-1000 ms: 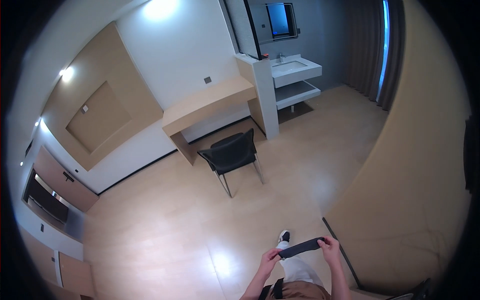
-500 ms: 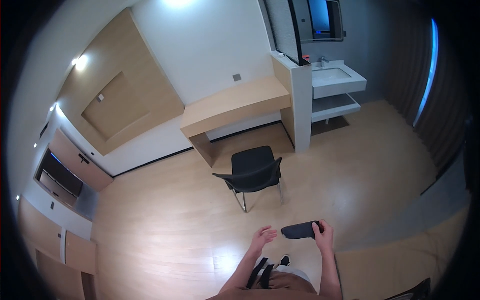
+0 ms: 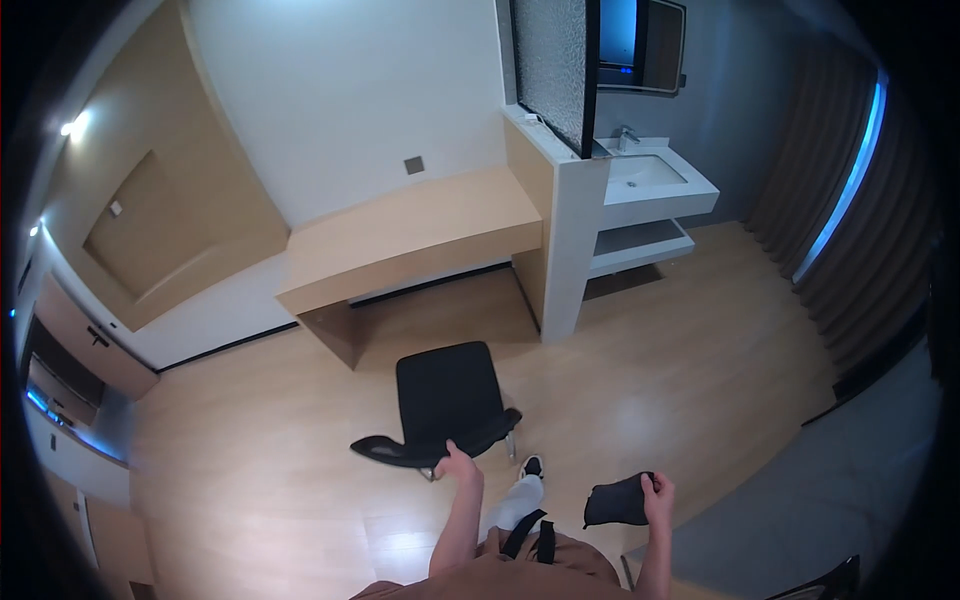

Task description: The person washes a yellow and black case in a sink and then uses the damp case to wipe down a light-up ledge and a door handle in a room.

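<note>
A black chair (image 3: 449,392) with a curved backrest stands in front of me on the floor. My left hand (image 3: 457,462) is at the top of its backrest, closed on the edge with the thumb over it; the other fingers are partly hidden. At the right, my right hand (image 3: 656,493) pinches one end of a dark grey cloth (image 3: 617,502), which hangs out to the left of the fingers. Whether it is a folded cloth or a flat pouch I cannot tell.
Beyond the chair, a wooden desk (image 3: 420,232) is fixed to the wall, ending at a partition (image 3: 575,245). A washbasin (image 3: 650,180) and mirror lie behind that. Brown curtains (image 3: 800,260) hang at the right. One of my feet (image 3: 532,467) is beside the chair.
I have moved closer to the chair. My left hand has gone from free air to the backrest and closed on it. The dark cloth in my right hand now looks wider and shorter.
</note>
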The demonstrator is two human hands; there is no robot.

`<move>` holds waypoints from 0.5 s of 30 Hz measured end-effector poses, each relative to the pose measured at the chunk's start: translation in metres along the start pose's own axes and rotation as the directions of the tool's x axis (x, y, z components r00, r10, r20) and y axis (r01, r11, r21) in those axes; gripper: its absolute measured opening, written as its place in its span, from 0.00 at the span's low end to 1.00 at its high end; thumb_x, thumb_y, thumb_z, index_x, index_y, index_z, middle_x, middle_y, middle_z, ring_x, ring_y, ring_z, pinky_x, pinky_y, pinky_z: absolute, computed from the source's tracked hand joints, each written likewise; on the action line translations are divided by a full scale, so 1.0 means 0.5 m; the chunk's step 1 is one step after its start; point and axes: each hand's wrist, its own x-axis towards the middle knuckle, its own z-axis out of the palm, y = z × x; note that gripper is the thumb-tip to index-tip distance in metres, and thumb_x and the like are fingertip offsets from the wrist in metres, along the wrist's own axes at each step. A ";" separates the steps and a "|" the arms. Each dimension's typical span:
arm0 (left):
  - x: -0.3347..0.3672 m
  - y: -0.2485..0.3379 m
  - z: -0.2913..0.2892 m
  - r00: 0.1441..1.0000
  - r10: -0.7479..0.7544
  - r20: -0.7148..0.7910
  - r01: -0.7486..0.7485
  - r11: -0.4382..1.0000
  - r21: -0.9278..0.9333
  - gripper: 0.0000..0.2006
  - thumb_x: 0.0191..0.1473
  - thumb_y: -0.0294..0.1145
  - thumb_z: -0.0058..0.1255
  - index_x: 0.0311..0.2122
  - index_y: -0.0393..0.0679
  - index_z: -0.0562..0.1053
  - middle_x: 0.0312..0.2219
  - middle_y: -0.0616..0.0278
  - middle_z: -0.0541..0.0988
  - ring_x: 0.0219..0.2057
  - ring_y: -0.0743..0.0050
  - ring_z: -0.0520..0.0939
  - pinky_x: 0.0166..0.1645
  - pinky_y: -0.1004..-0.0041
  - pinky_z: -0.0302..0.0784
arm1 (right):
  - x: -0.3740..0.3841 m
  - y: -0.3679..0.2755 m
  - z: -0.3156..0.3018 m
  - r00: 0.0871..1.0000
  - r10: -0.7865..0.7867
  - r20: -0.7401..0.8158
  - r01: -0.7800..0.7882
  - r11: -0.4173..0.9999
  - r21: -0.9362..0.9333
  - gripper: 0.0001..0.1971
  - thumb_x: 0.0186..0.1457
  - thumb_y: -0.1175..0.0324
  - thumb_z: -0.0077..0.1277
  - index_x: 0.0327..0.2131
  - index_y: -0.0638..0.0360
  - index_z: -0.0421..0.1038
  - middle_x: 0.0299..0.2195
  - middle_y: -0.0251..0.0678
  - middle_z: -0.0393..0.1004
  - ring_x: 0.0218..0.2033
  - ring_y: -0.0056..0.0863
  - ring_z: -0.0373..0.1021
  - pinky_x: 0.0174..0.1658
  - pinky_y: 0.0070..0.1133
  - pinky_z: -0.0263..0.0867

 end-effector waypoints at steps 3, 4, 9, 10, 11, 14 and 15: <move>-0.097 0.007 0.083 0.984 0.049 -0.171 0.036 0.887 0.460 0.39 0.51 0.29 0.56 0.54 0.14 0.44 0.44 0.25 0.70 0.46 0.42 0.78 0.53 0.60 0.73 | 0.093 -0.039 -0.034 0.990 0.100 -0.102 -0.107 0.992 -0.068 0.14 0.58 0.62 0.57 0.33 0.67 0.72 0.26 0.30 0.72 0.27 0.17 0.66 0.33 0.20 0.64; -0.094 0.020 0.099 0.983 -0.001 -0.186 0.090 0.877 0.472 0.40 0.49 0.27 0.56 0.55 0.14 0.42 0.42 0.22 0.70 0.45 0.41 0.78 0.52 0.60 0.74 | 0.138 -0.054 -0.035 0.987 0.145 -0.074 -0.152 0.983 -0.104 0.15 0.58 0.62 0.57 0.33 0.67 0.72 0.25 0.29 0.72 0.26 0.16 0.65 0.32 0.20 0.63; 0.006 0.088 0.145 0.994 0.087 -0.073 -0.048 0.903 0.427 0.38 0.41 0.24 0.65 0.49 0.24 0.49 0.41 0.31 0.72 0.44 0.47 0.78 0.53 0.63 0.73 | 0.327 -0.135 0.058 0.994 0.104 -0.033 -0.106 0.990 -0.097 0.14 0.59 0.62 0.56 0.32 0.67 0.71 0.23 0.27 0.70 0.24 0.15 0.62 0.30 0.20 0.62; 0.018 0.115 0.171 0.996 0.075 -0.044 -0.047 0.888 0.457 0.39 0.40 0.25 0.66 0.49 0.23 0.50 0.42 0.32 0.71 0.45 0.48 0.77 0.55 0.65 0.71 | 0.358 -0.143 0.082 0.993 0.104 -0.057 -0.111 0.987 -0.117 0.14 0.59 0.63 0.56 0.32 0.67 0.71 0.23 0.27 0.70 0.24 0.15 0.63 0.30 0.19 0.62; 0.050 0.119 0.192 0.998 0.068 -0.005 -0.057 0.873 0.485 0.40 0.39 0.25 0.67 0.49 0.22 0.50 0.43 0.32 0.71 0.46 0.48 0.77 0.56 0.66 0.70 | 0.403 -0.125 0.094 0.994 0.108 0.034 -0.105 0.992 -0.075 0.13 0.59 0.64 0.55 0.32 0.67 0.72 0.24 0.28 0.72 0.25 0.15 0.65 0.30 0.19 0.63; 0.196 0.121 0.197 0.986 0.160 0.049 -0.164 0.872 0.461 0.42 0.38 0.26 0.68 0.50 0.23 0.51 0.48 0.30 0.69 0.51 0.44 0.75 0.59 0.64 0.69 | 0.551 -0.159 0.214 0.975 0.073 0.211 -0.055 0.994 -0.090 0.12 0.59 0.65 0.55 0.33 0.67 0.73 0.25 0.29 0.73 0.27 0.15 0.67 0.31 0.18 0.64; 0.229 0.129 0.196 0.985 0.150 0.087 -0.173 0.876 0.450 0.41 0.38 0.25 0.68 0.50 0.24 0.51 0.49 0.32 0.68 0.52 0.45 0.74 0.60 0.64 0.68 | 0.592 -0.179 0.253 0.971 0.037 0.236 -0.014 0.995 -0.099 0.12 0.59 0.65 0.56 0.33 0.67 0.73 0.25 0.29 0.73 0.27 0.14 0.67 0.31 0.18 0.64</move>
